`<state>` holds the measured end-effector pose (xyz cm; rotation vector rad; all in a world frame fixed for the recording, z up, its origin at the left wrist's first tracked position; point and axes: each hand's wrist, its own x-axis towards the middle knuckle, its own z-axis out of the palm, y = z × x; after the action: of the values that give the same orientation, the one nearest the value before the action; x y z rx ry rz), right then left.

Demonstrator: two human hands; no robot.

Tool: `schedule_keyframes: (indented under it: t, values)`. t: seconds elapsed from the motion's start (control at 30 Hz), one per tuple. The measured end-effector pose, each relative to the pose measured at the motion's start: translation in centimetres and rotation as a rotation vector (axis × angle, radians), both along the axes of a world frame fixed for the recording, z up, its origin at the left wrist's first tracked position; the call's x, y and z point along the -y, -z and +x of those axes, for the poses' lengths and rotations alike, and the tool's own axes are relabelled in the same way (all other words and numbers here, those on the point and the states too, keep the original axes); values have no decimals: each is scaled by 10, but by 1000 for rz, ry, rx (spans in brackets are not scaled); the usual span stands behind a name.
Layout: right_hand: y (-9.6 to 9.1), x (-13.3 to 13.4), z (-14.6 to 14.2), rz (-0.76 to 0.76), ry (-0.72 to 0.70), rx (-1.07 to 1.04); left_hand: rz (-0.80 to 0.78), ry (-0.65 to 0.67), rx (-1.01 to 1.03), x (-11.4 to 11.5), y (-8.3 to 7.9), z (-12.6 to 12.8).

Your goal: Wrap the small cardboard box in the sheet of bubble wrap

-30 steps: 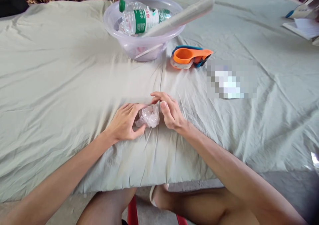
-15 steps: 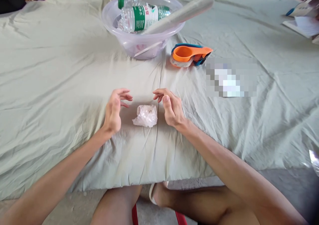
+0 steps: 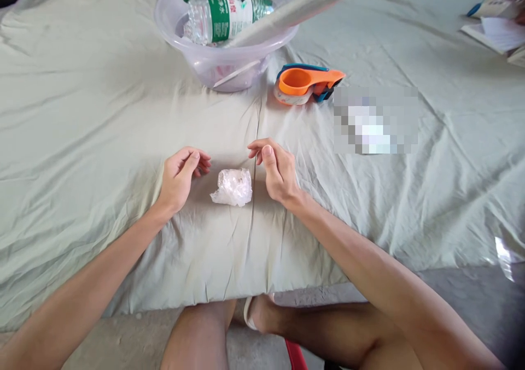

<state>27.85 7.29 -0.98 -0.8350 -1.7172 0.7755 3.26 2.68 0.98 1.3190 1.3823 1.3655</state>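
A small bundle wrapped in crumpled clear plastic rests on the cloth between my hands; what is inside cannot be made out. To its left is my left hand, fingers loosely curved and apart from the bundle, holding nothing. My right hand hovers on the other side, its fingers bent inward and its thumb up, also free of anything. Neither hand touches the bundle. Beyond my right hand lies an orange and blue tape dispenser with a roll of tape in it.
A pale purple basin at the back holds a plastic water bottle and a long roll of plastic film that sticks out to the right. A blurred-out item lies right of the dispenser. Papers sit far right on the green tablecloth.
My left hand has turned slightly, its thumb now nearer the fingers. My right hand stays almost the same. The whole view has shifted a little; the bundle remains on the cloth.
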Motion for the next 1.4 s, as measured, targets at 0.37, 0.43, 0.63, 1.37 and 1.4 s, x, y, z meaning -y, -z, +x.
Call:
schedule_keyframes:
  t: [0.37, 0.43, 0.63, 1.37, 1.4]
  values:
    - [-8, -26, -3, -424, 154, -365, -15, 5, -54, 0, -6, 3]
    - [-10, -31, -1, -470, 169, -404, -71, -18, -40, -5, -14, -4]
    - [-35, -24, 40, -680, 60, -253, -287, -68, -148, 3, -40, -55]
    - [-47, 44, 34, -220, -85, 292, 297, 254, -798, 35, 3, 4]
    - [-46, 41, 32, -175, -117, 283, 351, 246, -759, 36, 7, 4]
